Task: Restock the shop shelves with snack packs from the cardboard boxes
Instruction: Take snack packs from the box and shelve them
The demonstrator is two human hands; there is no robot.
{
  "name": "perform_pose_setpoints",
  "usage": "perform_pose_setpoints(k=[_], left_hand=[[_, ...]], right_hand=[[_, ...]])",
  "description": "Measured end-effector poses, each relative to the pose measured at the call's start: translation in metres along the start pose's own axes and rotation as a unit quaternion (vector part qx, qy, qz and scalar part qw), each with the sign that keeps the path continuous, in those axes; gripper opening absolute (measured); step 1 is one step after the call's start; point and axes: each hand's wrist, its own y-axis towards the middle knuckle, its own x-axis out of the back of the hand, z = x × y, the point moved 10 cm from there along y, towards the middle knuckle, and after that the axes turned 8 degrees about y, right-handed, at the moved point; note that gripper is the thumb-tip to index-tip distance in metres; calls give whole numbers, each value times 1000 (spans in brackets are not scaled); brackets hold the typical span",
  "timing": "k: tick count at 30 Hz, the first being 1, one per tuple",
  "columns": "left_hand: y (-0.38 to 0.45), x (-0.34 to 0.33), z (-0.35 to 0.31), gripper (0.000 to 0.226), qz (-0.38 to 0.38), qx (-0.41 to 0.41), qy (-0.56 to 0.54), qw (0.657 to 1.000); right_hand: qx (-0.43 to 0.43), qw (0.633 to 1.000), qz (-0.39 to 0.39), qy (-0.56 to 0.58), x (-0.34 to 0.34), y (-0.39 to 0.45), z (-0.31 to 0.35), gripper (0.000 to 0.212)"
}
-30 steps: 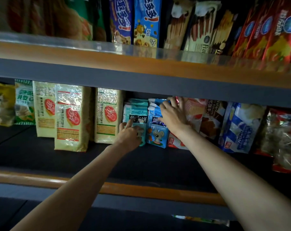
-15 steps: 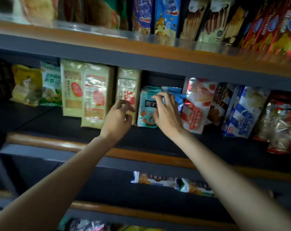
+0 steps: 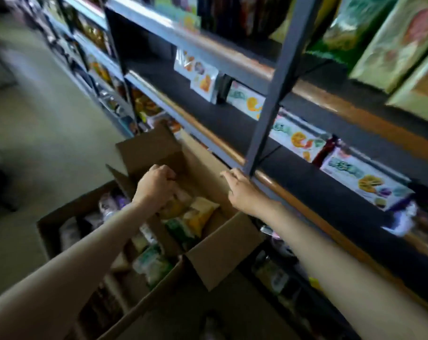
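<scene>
Over the open cardboard box [image 3: 222, 244], left hand [image 3: 156, 186] curled on yellow snack pack [image 3: 198, 214], right hand [image 3: 242, 190] open, empty

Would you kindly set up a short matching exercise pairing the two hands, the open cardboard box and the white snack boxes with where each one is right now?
Things:
1. left hand
2. right hand
3. open cardboard box
4. white snack boxes

Places:
A. on the floor beside the shelving
B. lined up on a dark shelf
C. closed over yellow packs in the box
D. open, near the shelf's wooden edge

Pairs: 1-C, 2-D, 3-A, 4-B
</scene>
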Motion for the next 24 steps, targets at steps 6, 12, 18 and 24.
perform_pose_setpoints(k=[6, 12, 18, 24], left_hand=[[31, -26, 81, 26, 44, 27, 57, 997], [103, -100, 134, 28, 213, 4, 147, 966], [142, -138, 171, 28, 222, 18, 136, 965], [143, -153, 178, 27, 219, -9, 91, 972]], right_hand=[[-56, 982, 173, 54, -135, 70, -28, 29], [-144, 949, 251, 128, -266, 163, -69, 60], [-223, 910, 305, 169, -397, 184, -102, 106], [-283, 906, 218, 225, -393, 182, -116, 91]])
